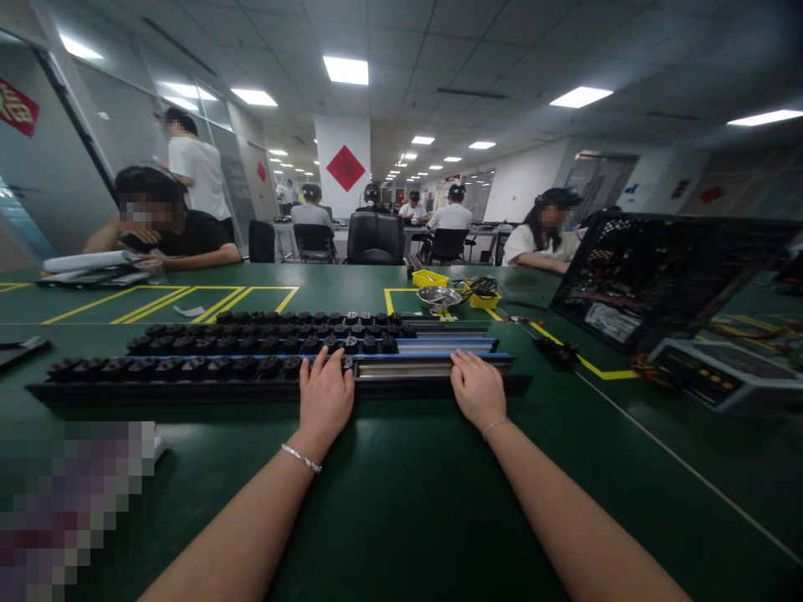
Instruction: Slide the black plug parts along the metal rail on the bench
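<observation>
Three or so long black rails lie side by side across the green table, filled from the left with round-topped black socket-like modules (217,366). At the front rail (401,369), my left hand (326,397) reaches over the last modules, thumb and fingers bent around one end module (347,364). The undersides of those fingers are hidden. My right hand (480,389) is closed over the same rail near its right end, fingers together and curled on its far edge. Between my hands the rail's channel shows bare metal strips.
Behind the rails stand a metal bowl (439,296) and yellow trays (430,278) with cables (482,287). On the right are an open computer case (665,276) and a power supply unit (731,376). Two people sit across the table. Papers (94,266) lie far left.
</observation>
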The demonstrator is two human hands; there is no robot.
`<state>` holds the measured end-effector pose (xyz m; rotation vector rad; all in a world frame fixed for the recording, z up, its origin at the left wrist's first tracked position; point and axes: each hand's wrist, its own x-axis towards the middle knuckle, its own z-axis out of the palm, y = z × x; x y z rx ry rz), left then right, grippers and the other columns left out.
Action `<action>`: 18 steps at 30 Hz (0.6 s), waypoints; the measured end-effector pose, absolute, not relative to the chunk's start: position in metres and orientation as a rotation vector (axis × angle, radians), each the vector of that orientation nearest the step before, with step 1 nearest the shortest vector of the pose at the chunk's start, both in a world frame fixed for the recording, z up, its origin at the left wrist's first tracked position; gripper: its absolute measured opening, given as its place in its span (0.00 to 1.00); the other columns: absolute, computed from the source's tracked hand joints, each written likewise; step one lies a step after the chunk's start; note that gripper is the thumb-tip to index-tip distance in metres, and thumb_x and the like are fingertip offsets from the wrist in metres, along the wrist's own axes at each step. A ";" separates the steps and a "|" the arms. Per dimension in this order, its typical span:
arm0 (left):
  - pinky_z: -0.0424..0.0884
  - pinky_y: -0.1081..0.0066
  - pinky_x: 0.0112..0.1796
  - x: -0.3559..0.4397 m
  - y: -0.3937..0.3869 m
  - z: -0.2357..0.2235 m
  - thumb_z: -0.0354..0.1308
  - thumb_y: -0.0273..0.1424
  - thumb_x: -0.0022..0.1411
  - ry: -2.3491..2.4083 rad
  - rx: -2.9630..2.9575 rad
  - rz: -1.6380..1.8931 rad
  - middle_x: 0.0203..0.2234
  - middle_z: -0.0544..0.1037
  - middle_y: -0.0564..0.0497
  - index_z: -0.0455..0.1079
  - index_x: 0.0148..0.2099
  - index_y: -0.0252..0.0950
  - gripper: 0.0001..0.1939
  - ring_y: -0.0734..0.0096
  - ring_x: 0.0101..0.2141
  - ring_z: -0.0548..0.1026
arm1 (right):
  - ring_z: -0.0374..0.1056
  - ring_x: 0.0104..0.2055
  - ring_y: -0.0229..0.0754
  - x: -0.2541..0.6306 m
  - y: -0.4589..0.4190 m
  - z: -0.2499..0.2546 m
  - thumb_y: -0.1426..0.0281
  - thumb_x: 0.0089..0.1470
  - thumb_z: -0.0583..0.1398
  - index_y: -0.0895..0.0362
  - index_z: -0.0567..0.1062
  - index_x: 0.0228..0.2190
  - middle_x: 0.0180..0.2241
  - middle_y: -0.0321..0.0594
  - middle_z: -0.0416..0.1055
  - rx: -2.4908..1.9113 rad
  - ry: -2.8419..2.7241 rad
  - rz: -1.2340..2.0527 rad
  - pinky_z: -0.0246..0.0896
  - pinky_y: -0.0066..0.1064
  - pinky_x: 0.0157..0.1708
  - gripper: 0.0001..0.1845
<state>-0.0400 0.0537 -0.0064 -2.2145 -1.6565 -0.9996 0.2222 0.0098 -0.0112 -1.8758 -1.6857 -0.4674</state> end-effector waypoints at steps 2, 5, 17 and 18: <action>0.48 0.49 0.59 -0.040 0.053 -0.005 0.42 0.34 0.63 -1.671 -2.229 -1.003 0.50 0.73 0.41 0.64 0.53 0.32 0.20 0.57 0.59 0.59 | 0.62 0.55 0.46 0.222 0.010 -0.011 0.68 0.58 0.47 0.56 0.74 0.47 0.51 0.41 0.69 -1.878 -1.689 -0.467 0.53 0.40 0.52 0.21; 0.48 0.49 0.59 -0.041 0.053 -0.004 0.43 0.34 0.63 -1.679 -2.239 -1.013 0.49 0.73 0.42 0.65 0.52 0.33 0.20 0.57 0.59 0.59 | 0.62 0.55 0.45 0.222 0.010 -0.011 0.68 0.58 0.47 0.56 0.74 0.47 0.51 0.41 0.69 -1.889 -1.690 -0.466 0.53 0.40 0.52 0.21; 0.49 0.54 0.59 -0.040 0.051 -0.001 0.44 0.36 0.63 -1.656 -2.164 -0.903 0.49 0.74 0.42 0.67 0.51 0.34 0.19 0.60 0.58 0.60 | 0.61 0.55 0.45 0.221 0.009 -0.011 0.68 0.58 0.47 0.57 0.74 0.47 0.51 0.41 0.69 -1.904 -1.684 -0.458 0.52 0.39 0.52 0.21; 0.50 0.54 0.59 -0.040 0.051 0.000 0.44 0.36 0.63 -1.652 -2.164 -0.896 0.49 0.74 0.42 0.67 0.51 0.34 0.20 0.60 0.58 0.61 | 0.61 0.55 0.45 0.221 0.009 -0.011 0.68 0.58 0.47 0.57 0.74 0.47 0.51 0.41 0.69 -1.905 -1.684 -0.457 0.52 0.40 0.53 0.21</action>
